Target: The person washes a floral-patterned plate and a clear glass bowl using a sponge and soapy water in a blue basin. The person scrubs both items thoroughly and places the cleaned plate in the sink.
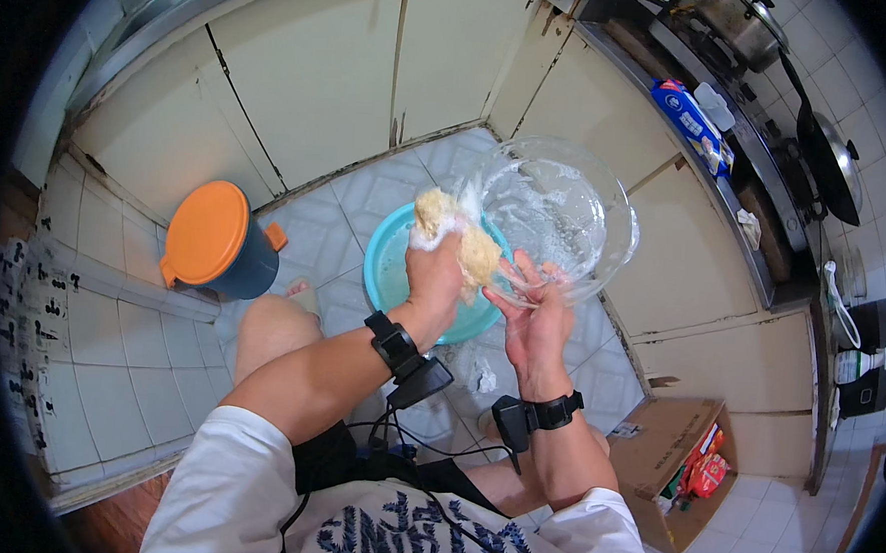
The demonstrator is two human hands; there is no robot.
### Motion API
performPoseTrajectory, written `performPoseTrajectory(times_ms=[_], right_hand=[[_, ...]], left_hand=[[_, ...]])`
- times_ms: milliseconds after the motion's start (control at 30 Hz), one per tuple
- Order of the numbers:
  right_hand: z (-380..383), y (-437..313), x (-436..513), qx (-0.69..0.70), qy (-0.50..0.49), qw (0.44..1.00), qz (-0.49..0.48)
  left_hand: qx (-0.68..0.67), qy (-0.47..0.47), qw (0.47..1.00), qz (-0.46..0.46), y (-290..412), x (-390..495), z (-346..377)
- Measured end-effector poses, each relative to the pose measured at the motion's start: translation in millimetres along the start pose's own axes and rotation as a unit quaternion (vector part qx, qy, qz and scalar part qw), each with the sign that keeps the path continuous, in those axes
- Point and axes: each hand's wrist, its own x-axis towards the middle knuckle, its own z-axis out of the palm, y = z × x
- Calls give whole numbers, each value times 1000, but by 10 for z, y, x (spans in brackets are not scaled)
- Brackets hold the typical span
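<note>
My left hand (435,276) is closed around a pale yellow, soapy scrubbing sponge or loofah (478,256), with white foam on it. Beside it, my right hand (538,304) holds a clear round bowl (555,207) by its near rim, tilted up so that its suds-streaked side shows. Below both hands, a turquoise plastic basin (375,254) stands on the tiled floor with liquid in it. The sponge is close to the bowl's left edge; whether they touch is hard to tell.
To the left stands a dark bin with an orange lid (207,226). An open cardboard box (659,453) with packets is at lower right. Cream cabinets (311,67) line the back. The right counter bears a blue packet (691,124), a steel pot (741,29) and a wok (828,169). Cables hang between my wrists.
</note>
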Motion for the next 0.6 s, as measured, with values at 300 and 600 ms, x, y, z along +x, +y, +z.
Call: performPoseTrajectory(times_ms=[300, 600], right_hand=[[42, -114, 26, -41, -37, 998, -14], [24, -152, -31, -41, -3, 999, -21]], left_hand=[[7, -24, 999, -25, 511, 248, 147], [62, -28, 997, 35, 192, 227, 10]])
